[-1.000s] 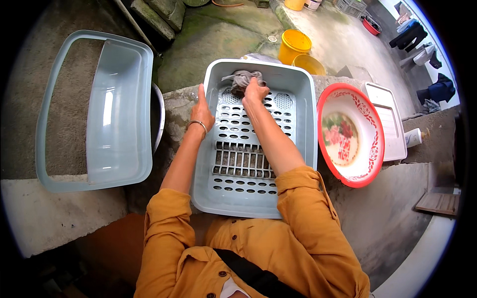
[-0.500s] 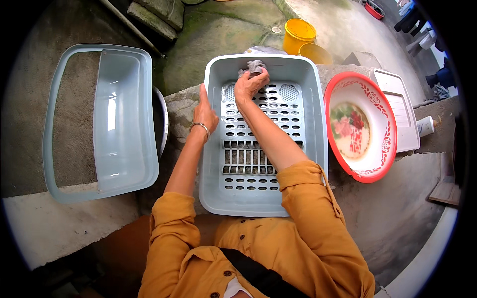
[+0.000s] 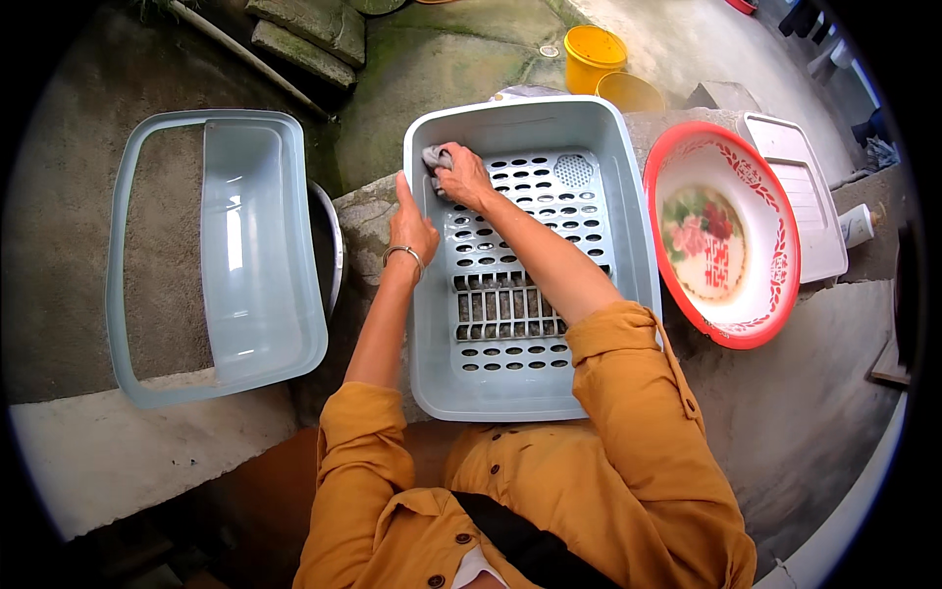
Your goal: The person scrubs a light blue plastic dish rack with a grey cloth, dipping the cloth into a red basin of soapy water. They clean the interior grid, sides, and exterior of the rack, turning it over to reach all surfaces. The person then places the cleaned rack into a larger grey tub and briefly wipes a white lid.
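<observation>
A pale blue-grey plastic tub (image 3: 535, 398) with a bottom full of oval slots lies across my lap and the stone ledge. My left hand (image 3: 414, 228) is closed on its left rim, thumb along the edge, some fingers hidden outside the wall. Inside the far left corner, my right hand (image 3: 465, 179) presses a crumpled grey cloth (image 3: 438, 159) against the wall. To the left, a matching plastic frame with a half cover (image 3: 257, 255) leans over a round basin (image 3: 338, 247), which is mostly hidden.
On the right sits a red-rimmed white enamel basin (image 3: 768, 257) with a flower pattern, overlapping a pale flat lid (image 3: 816, 221). Beyond the tub stand a yellow bucket (image 3: 593, 61) and a yellowish container (image 3: 633, 93). A white bottle (image 3: 858, 226) lies at the right; stone slabs (image 3: 306, 41) lie at the back left.
My right hand has moved the cloth leftward from the middle of the far wall into the far left corner. My left hand still holds the rim. The view has shifted slightly.
</observation>
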Available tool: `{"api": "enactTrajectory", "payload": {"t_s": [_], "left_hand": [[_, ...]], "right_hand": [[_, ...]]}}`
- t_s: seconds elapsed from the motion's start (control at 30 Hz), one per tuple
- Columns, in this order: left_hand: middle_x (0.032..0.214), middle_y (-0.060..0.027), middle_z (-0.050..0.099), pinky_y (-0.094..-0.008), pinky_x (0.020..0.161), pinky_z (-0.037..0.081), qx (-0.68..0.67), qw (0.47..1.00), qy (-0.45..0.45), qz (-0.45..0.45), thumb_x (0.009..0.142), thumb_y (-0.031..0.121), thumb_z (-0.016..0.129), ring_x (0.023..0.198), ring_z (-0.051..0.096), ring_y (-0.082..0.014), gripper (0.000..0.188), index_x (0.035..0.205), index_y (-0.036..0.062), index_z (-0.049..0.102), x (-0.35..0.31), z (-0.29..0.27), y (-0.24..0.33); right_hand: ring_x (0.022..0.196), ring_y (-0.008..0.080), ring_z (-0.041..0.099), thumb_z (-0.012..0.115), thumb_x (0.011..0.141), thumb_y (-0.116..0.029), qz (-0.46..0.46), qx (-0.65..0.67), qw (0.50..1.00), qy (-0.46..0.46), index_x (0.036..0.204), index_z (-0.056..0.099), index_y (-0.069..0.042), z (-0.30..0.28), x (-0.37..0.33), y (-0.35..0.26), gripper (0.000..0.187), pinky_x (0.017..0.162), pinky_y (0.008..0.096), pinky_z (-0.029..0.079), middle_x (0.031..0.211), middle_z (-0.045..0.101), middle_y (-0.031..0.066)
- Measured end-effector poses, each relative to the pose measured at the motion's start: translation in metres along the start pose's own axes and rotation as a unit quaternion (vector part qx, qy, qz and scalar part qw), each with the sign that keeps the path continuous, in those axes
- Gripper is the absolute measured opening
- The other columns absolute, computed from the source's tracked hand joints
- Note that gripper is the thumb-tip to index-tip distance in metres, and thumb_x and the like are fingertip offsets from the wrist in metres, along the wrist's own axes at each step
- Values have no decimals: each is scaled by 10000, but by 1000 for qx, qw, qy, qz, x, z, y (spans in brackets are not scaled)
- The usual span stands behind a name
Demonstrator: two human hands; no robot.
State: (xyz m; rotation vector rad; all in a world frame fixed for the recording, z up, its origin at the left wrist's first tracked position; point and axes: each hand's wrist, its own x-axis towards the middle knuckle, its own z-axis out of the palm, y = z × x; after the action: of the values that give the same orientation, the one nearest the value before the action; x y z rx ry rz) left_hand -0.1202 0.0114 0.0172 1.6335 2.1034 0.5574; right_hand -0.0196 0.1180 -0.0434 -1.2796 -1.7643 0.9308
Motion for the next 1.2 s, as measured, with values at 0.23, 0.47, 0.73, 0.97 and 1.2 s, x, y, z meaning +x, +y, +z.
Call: {"api": "enactTrajectory", "payload": {"t_s": [0.23,0.47,0.73,0.97,1.2], "left_hand": [[1196,-317,527,-472,906,415,-134,990,22,-30,955,443,342,1071,529,-471,663,1452,53,144,14,12,-10],[1469,-138,274,-346,1077,262,-473,880,12,-31,961,575,179,1318,326,-272,728,1474,61,133,-7,-3,4],[1428,-80,352,-334,1063,301,-558,828,-49,5,957,586,153,1284,370,-217,718,1475,89,145,-6,-3,-3],[1421,-77,347,-327,1065,284,-536,843,-29,17,967,569,182,1281,363,-205,686,1458,89,206,8,6,-6],[1365,-103,394,-317,1037,322,-540,841,20,33,986,525,209,1223,407,-202,665,1445,44,220,2,8,-29]], "right_hand": [[996,397,539,589,791,-184,-51,125,989,63,1184,498,-69,19,-11,-6,420,882,432,435,1052,558,228],[1050,353,515,559,816,-133,-77,81,977,-184,1236,429,6,-29,-145,-51,461,923,392,411,1142,492,220],[1053,308,480,590,829,-107,-21,121,992,-19,1219,500,-177,9,-71,-52,406,957,396,341,1145,522,128],[1127,364,467,577,875,-307,-13,227,972,56,1207,518,-190,42,0,-33,357,992,428,354,1147,523,174],[1078,270,464,628,848,-144,-91,163,980,-72,1182,565,-127,0,-88,-50,340,962,354,371,1091,510,116]]}}
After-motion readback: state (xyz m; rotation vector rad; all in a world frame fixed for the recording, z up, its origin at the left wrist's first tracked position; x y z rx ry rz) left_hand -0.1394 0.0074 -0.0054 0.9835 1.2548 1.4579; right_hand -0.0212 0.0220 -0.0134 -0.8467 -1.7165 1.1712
